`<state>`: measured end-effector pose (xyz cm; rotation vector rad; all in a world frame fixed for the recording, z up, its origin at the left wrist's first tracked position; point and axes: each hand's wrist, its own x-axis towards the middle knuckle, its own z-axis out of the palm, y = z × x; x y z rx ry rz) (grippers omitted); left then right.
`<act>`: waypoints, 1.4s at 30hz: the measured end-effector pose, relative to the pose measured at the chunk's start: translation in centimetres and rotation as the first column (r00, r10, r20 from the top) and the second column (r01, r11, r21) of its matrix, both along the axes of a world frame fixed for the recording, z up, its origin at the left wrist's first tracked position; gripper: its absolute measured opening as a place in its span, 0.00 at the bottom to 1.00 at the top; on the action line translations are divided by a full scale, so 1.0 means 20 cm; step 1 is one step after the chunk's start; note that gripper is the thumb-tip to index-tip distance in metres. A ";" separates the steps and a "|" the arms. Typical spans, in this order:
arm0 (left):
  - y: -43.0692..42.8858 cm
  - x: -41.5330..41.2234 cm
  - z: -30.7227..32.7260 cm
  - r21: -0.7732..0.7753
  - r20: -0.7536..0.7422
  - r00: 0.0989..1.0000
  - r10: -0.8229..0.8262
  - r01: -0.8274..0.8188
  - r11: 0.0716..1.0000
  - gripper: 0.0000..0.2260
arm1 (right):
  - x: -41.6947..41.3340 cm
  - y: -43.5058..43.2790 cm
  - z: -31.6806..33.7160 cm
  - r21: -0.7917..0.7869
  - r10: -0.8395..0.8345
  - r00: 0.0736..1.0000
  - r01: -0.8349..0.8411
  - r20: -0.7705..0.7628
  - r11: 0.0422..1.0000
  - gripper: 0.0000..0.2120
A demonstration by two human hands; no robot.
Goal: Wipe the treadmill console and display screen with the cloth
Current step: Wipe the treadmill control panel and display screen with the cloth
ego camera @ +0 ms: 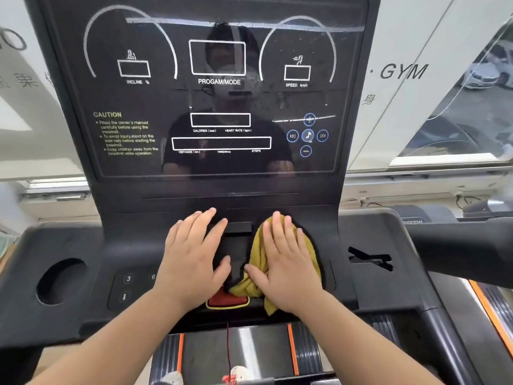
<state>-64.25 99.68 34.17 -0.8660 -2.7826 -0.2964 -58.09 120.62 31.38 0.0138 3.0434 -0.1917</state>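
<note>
The black treadmill console [83, 245] fills the view, with its dark glossy display screen [155, 101] standing upright above. A yellow cloth [256, 248] lies on the lower console, right of centre. My right hand [286, 262] presses flat on the cloth with fingers spread. My left hand [194, 257] rests flat on the bare console just left of the centre slot, fingers apart and holding nothing. A red stop button [224, 300] sits below and between the hands, partly covered by the cloth.
A round cup holder [61, 282] is at the console's left, number keys [128, 278] beside my left wrist. A handlebar [458, 243] juts out at the right. The running belt [249, 348] lies below. White wall panels reading GYM [402, 70] stand behind.
</note>
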 end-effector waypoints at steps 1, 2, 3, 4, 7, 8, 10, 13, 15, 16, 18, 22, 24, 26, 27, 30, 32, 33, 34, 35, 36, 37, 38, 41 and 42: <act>0.00 0.02 0.00 0.016 0.005 1.000 -0.014 0.014 1.000 0.27 | 0.03 -0.01 0.01 -0.009 0.034 0.999 -0.034 0.015 0.999 0.44; 0.01 0.05 0.00 0.033 0.012 1.000 -0.026 0.025 0.999 0.26 | 0.07 0.00 0.01 -0.028 0.056 0.998 -0.055 0.025 0.998 0.43; 0.02 0.07 0.01 0.049 0.022 0.999 -0.038 0.037 0.998 0.24 | 0.11 0.02 0.01 -0.044 0.058 0.998 -0.056 0.032 0.997 0.42; 0.04 0.11 0.02 0.059 0.036 0.998 -0.055 0.053 0.997 0.22 | 0.15 0.03 0.02 -0.043 0.037 0.999 -0.036 0.017 0.998 0.42; 0.12 0.19 0.00 -0.007 0.109 0.984 -0.144 0.145 0.989 0.24 | 0.24 0.07 0.03 0.012 -0.049 0.987 0.051 -0.156 0.999 0.35; 0.16 0.22 0.00 -0.048 0.126 0.977 -0.173 0.180 0.983 0.24 | 0.25 0.07 0.02 0.029 -0.059 0.975 0.067 -0.214 0.997 0.31; 0.21 0.27 -0.02 -0.095 0.136 0.967 -0.216 0.230 0.968 0.22 | 0.23 0.10 0.01 0.031 -0.080 0.953 0.093 -0.293 0.995 0.26; 0.25 0.29 -0.03 -0.074 0.128 0.951 -0.281 0.292 0.954 0.14 | 0.20 0.15 0.01 0.052 -0.028 0.938 0.048 -0.347 0.997 0.25; 0.26 0.29 -0.02 -0.012 0.131 0.941 -0.311 0.315 0.949 0.10 | 0.20 0.18 0.01 0.087 0.069 0.946 -0.043 -0.318 0.995 0.29; 0.26 0.28 -0.01 0.027 0.141 0.940 -0.311 0.311 0.950 0.08 | 0.19 0.20 0.01 0.095 0.116 0.945 -0.091 -0.305 0.991 0.28; 0.25 0.26 0.04 0.119 0.175 0.944 -0.279 0.261 0.958 0.07 | 0.18 0.22 0.04 0.076 0.181 0.944 -0.166 -0.277 0.983 0.22; 0.23 0.18 0.18 0.244 0.223 0.946 -0.234 0.178 0.953 0.02 | 0.14 0.30 0.21 0.013 0.169 0.959 -0.171 -0.228 0.985 0.09; 0.25 0.13 0.28 0.257 0.240 0.948 -0.209 0.146 0.955 0.02 | 0.11 0.35 0.34 -0.071 0.090 0.955 -0.114 -0.282 0.991 0.07; 0.29 0.07 0.39 0.257 0.210 0.959 -0.188 0.131 0.958 0.01 | 0.06 0.38 0.50 -0.143 0.006 0.937 -0.059 -0.348 0.988 0.07; 0.31 0.03 0.45 0.267 0.163 0.970 -0.182 0.135 0.954 0.02 | 0.04 0.39 0.59 -0.167 -0.029 0.919 -0.040 -0.393 0.985 0.06; 0.37 -0.05 0.68 0.384 0.013 0.985 -0.174 0.156 0.910 0.03 | 0.00 0.42 0.87 -0.219 -0.142 0.829 0.024 -0.540 0.975 0.05; 0.39 -0.09 0.82 0.482 -0.055 0.985 -0.163 0.169 0.860 0.02 | 0.02 0.43 1.02 -0.231 -0.165 0.772 0.024 -0.614 0.973 0.06; 0.39 -0.09 0.88 0.518 -0.080 0.984 -0.160 0.178 0.836 0.01 | 0.04 0.44 1.07 -0.227 -0.152 0.748 0.002 -0.646 0.974 0.06; 0.38 -0.09 0.91 0.537 -0.099 0.982 -0.162 0.190 0.822 0.01 | 0.07 0.44 1.09 -0.216 -0.128 0.734 -0.026 -0.667 0.976 0.07; 0.37 -0.09 0.92 0.534 -0.109 0.979 -0.173 0.204 0.820 0.01 | 0.10 0.43 1.09 -0.190 -0.095 0.735 -0.047 -0.671 0.981 0.08; 0.36 -0.07 0.89 0.504 -0.107 0.974 -0.198 0.225 0.834 0.01 | 0.14 0.43 1.06 -0.154 -0.055 0.758 -0.061 -0.650 0.986 0.09; 0.34 -0.05 0.83 0.445 -0.098 0.966 -0.238 0.257 0.858 0.01 | 0.17 0.43 1.00 -0.116 -0.021 0.813 -0.057 -0.581 0.992 0.10; 0.32 -0.02 0.75 0.361 -0.071 0.954 -0.290 0.296 0.885 0.02 | 0.21 0.43 0.93 -0.083 0.001 0.886 -0.045 -0.464 0.996 0.11; 0.25 0.08 0.43 0.049 0.172 0.891 -0.420 0.418 0.907 0.05 | 0.32 0.41 0.68 0.049 0.043 0.996 -0.047 0.081 0.998 0.12; 0.23 0.12 0.34 -0.047 0.272 0.860 -0.432 0.461 0.886 0.07 | 0.36 0.39 0.60 0.073 0.032 0.973 -0.050 0.227 0.996 0.12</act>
